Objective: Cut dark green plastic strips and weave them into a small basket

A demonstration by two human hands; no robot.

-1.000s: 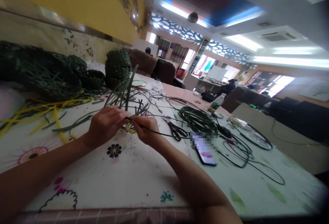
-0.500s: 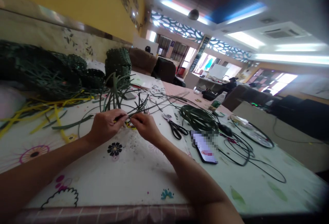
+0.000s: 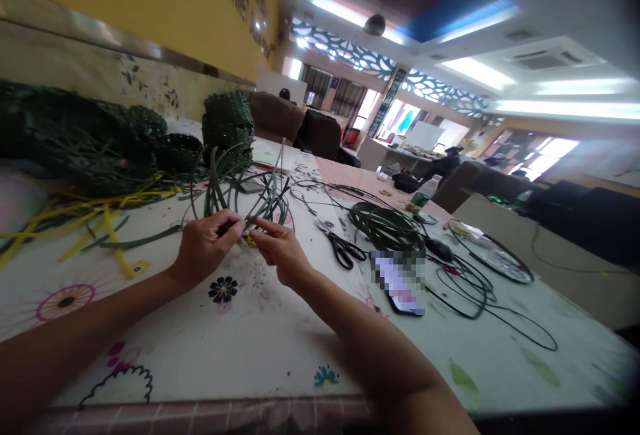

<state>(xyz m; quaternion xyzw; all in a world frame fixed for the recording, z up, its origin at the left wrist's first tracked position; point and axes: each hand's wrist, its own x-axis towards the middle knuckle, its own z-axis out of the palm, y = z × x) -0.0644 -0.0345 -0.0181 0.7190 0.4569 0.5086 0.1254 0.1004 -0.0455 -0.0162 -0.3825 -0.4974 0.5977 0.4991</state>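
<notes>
My left hand is closed on the base of a partly woven piece, from which dark green plastic strips loop and fan upward. My right hand meets it from the right. Its index finger is stretched along a strip and its thumb is tucked below, pinching at the same spot. A bit of yellow strip shows between the hands. The fingers hide most of the woven part.
Black-handled scissors, a coil of green strip and a phone lie to the right. Yellow strips and dark woven baskets are at the left. A taller basket stands behind. A bottle is farther back.
My right index finger has straightened out along the strips, from a curled grip. The strips have shifted, and one pale strip now stands up above my hands.
</notes>
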